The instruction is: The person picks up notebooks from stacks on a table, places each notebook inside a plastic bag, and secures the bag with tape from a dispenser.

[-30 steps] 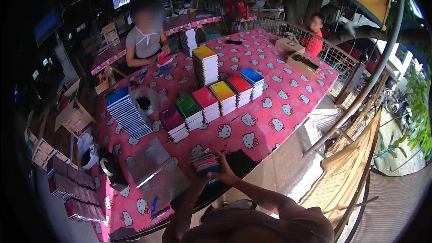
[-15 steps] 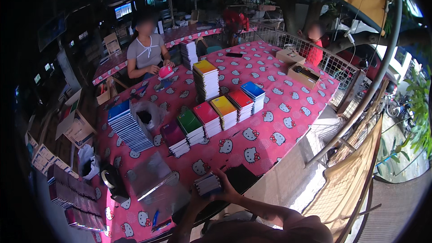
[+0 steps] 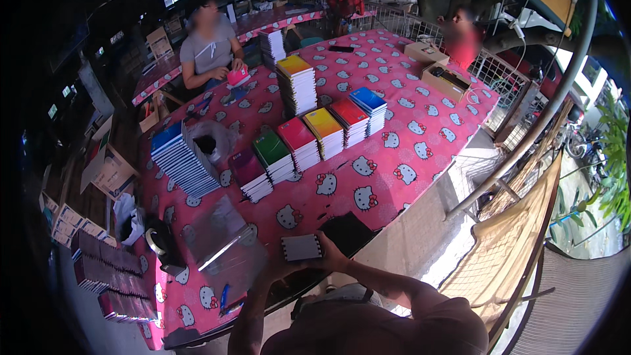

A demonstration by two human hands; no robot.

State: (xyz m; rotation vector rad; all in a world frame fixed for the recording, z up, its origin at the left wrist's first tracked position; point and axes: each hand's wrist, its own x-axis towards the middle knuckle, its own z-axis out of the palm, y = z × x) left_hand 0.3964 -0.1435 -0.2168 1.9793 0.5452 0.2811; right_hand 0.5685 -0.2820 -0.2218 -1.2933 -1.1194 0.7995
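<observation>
Near the table's front edge I hold a small stack of spiral notebooks [image 3: 301,248] between my two hands. Pale page sides face up, with dark spiral binding along the ends. My left hand [image 3: 275,267], in shadow, grips the left end. Around the right end close the fingers of my right hand [image 3: 330,258]. Beyond the hands stands a row of notebook stacks: purple [image 3: 248,165], green [image 3: 271,147], pink [image 3: 296,134], yellow [image 3: 322,122], red [image 3: 348,113] and blue [image 3: 368,98]. A clear plastic sheet or bag [image 3: 220,230] lies left of my hands.
A pink patterned cloth covers the table [image 3: 394,171]. Taller stacks include yellow-topped notebooks [image 3: 296,66] and blue notebooks [image 3: 174,141]. A tape dispenser [image 3: 160,246], pens [image 3: 225,299] and wrapped notebook bundles [image 3: 108,276] are at left. Two other people are beyond; one handles a pink item [image 3: 238,75].
The notebooks in my hands have turned so that their pale page sides show more. My view has shifted slightly. The table's stacks stay in place.
</observation>
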